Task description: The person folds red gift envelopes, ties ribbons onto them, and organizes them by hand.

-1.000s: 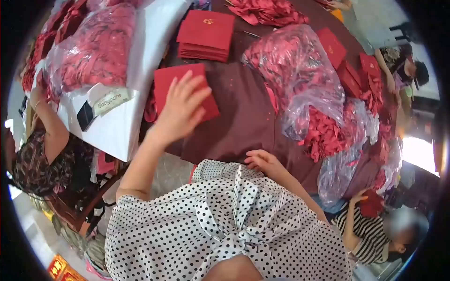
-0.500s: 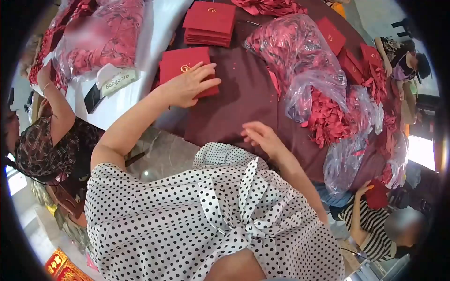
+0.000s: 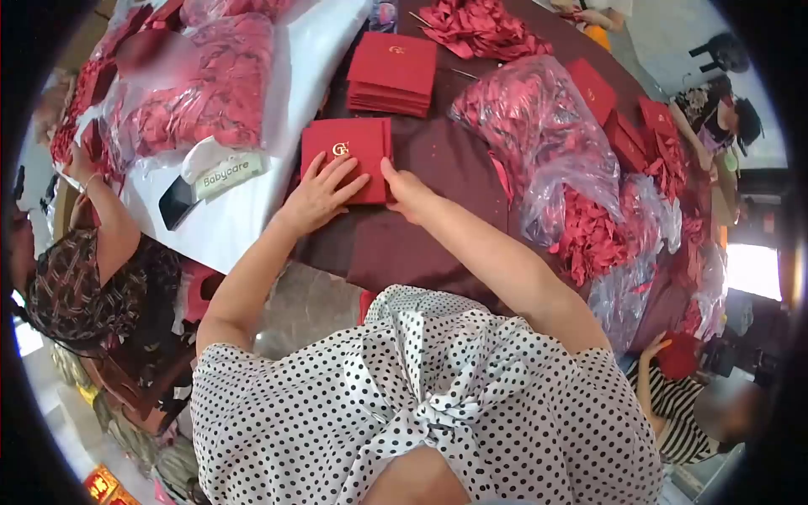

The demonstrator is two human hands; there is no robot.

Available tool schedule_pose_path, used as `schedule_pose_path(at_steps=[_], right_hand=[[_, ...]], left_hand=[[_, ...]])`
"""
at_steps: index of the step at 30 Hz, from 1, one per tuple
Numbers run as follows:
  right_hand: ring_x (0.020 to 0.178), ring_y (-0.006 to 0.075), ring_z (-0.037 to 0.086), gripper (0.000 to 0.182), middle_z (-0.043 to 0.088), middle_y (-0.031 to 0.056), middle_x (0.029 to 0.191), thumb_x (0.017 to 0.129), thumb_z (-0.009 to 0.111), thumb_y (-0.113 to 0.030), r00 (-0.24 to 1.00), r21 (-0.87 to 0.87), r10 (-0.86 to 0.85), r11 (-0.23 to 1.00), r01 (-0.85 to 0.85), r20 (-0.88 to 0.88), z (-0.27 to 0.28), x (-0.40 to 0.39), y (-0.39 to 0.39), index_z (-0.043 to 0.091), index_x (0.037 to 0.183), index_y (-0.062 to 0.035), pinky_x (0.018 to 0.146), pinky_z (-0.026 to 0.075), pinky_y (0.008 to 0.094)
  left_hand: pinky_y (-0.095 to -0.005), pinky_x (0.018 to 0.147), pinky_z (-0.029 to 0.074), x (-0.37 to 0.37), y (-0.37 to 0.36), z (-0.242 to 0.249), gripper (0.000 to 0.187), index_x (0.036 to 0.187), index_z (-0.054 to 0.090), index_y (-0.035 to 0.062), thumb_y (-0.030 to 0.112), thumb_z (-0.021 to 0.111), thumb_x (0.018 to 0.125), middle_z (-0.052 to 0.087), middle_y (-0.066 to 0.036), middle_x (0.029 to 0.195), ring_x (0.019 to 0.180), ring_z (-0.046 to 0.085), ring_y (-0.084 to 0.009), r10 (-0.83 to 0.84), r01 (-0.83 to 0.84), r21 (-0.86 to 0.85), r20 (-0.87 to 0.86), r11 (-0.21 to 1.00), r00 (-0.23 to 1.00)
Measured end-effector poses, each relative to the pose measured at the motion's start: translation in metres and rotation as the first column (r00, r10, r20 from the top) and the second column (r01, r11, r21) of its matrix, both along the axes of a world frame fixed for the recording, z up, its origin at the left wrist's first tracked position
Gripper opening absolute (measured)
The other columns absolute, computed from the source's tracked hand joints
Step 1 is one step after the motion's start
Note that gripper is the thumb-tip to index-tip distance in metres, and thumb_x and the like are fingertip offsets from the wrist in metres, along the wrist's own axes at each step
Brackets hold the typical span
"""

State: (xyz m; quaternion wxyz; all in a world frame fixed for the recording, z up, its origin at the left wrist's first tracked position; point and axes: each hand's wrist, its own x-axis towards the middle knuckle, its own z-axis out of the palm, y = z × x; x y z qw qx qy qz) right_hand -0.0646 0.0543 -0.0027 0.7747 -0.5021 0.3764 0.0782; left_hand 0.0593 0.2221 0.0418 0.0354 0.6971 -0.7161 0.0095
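Note:
A small pile of flat, square red packets with a gold emblem lies before me on the dark red cloth. My left hand rests on the top packet, palm down with its fingers spread. At the pile's right edge is my right hand, gripping the side; some of its fingers are hidden. Just beyond stands a taller, slightly fanned stack of matching red packets, touched by neither hand.
Clear plastic bags of red pieces lie to the right, beside more red packets. On the left are a large filled bag, a Babycare wipes pack and a dark phone. A co-worker's arm reaches in there.
My right hand has come up from near the table's front edge to the pile's right side. My left hand has shifted down and left across the top packet. The view has moved slightly.

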Motion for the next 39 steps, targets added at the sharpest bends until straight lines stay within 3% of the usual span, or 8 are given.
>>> schedule_pose_path(at_steps=[5,9,11,14,20,26,32,39], right_hand=[[0.104,0.0311,0.057,0.073,0.051,0.0236,0.124,0.089,0.046,-0.053,0.992,-0.199,-0.037,0.980,0.012,-0.123,-0.046,0.037,0.035,0.042,0.127,0.0100,0.079,0.049,0.0456],[0.104,0.0340,0.059,0.076,0.053,0.0261,0.122,0.088,0.047,-0.056,0.991,-0.225,-0.065,0.974,0.038,-0.117,-0.018,0.040,0.027,0.046,0.123,0.0122,0.080,0.049,0.0449],[0.104,0.0363,0.060,0.077,0.056,0.0289,0.116,0.087,0.046,-0.059,0.959,-0.366,0.217,0.890,-0.271,-0.183,0.015,0.026,0.012,0.051,0.115,0.0132,0.085,0.048,0.0437],[0.096,0.0389,0.061,0.072,0.062,0.0285,0.100,0.086,0.045,-0.060,0.958,-0.671,0.230,0.685,-0.284,-0.170,-0.004,0.002,0.008,0.059,0.098,0.0096,0.083,0.047,0.0424],[0.073,0.0132,0.058,0.039,0.062,0.0063,0.079,0.094,0.051,-0.038,0.990,-0.306,0.124,0.947,-0.098,0.067,0.032,-0.127,0.016,0.061,0.096,0.0001,0.067,0.048,0.0312],[0.083,0.0111,0.059,0.031,0.065,0.0051,0.090,0.091,0.058,-0.030,0.993,-0.415,-0.109,0.907,0.079,-0.050,0.035,-0.294,0.040,0.062,0.107,-0.0035,0.076,0.048,0.0266],[0.080,0.0106,0.058,0.030,0.066,0.0051,0.088,0.089,0.062,-0.028,0.873,-0.554,-0.484,0.744,0.373,-0.062,0.052,-0.366,0.074,0.063,0.105,-0.0030,0.073,0.048,0.0266],[0.090,0.0270,0.064,0.042,0.066,0.0141,0.099,0.084,0.064,-0.042,0.897,-0.674,-0.442,0.661,0.329,0.004,0.027,-0.436,0.104,0.063,0.104,-0.0052,0.077,0.050,0.0358]], left_hand=[[-0.0527,0.112,0.020,0.047,0.011,-0.035,0.073,0.137,0.040,0.0182,0.020,0.071,0.071,0.038,-0.014,0.139,0.131,0.036,-0.0296,-0.115,0.106,-0.116,-0.068,0.988,0.991],[-0.0517,0.112,0.016,0.042,0.007,-0.017,0.067,0.135,0.043,0.0187,0.014,0.067,0.072,0.040,-0.011,0.138,0.134,0.031,-0.0287,-0.086,0.086,-0.059,0.002,0.995,0.996],[-0.0509,0.112,0.017,0.034,0.007,-0.005,0.068,0.133,0.046,0.0185,0.018,0.071,0.070,0.040,-0.010,0.139,0.136,0.028,-0.0297,-0.001,-0.002,-0.024,-0.111,1.000,0.994],[-0.0500,0.109,0.021,0.021,0.005,0.015,0.072,0.132,0.047,0.0182,0.023,0.076,0.067,0.037,-0.010,0.141,0.134,0.029,-0.0304,0.044,-0.064,-0.105,-0.189,0.992,0.981],[-0.0491,0.107,0.025,0.005,0.002,0.029,0.068,0.128,0.048,0.0131,0.016,0.075,0.066,0.043,-0.013,0.129,0.126,0.036,-0.0327,0.078,-0.105,-0.171,-0.156,0.980,0.985],[-0.0474,0.097,0.034,-0.036,-0.002,0.042,0.061,0.124,0.050,0.0081,0.015,0.075,0.069,0.047,-0.015,0.119,0.113,0.044,-0.0342,0.074,-0.127,-0.223,-0.233,0.966,0.970],[-0.0445,0.090,0.040,-0.155,-0.042,0.023,0.046,0.112,0.056,0.0056,0.009,0.074,0.069,0.051,-0.015,0.114,0.106,0.049,-0.0351,-0.293,0.172,-0.270,-0.512,0.947,0.807],[-0.0432,0.089,0.041,-0.275,-0.071,0.020,0.043,0.109,0.058,0.0037,0.006,0.072,0.069,0.051,-0.015,0.117,0.107,0.050,-0.0344,-0.491,0.516,-0.139,-0.582,0.845,0.648]])
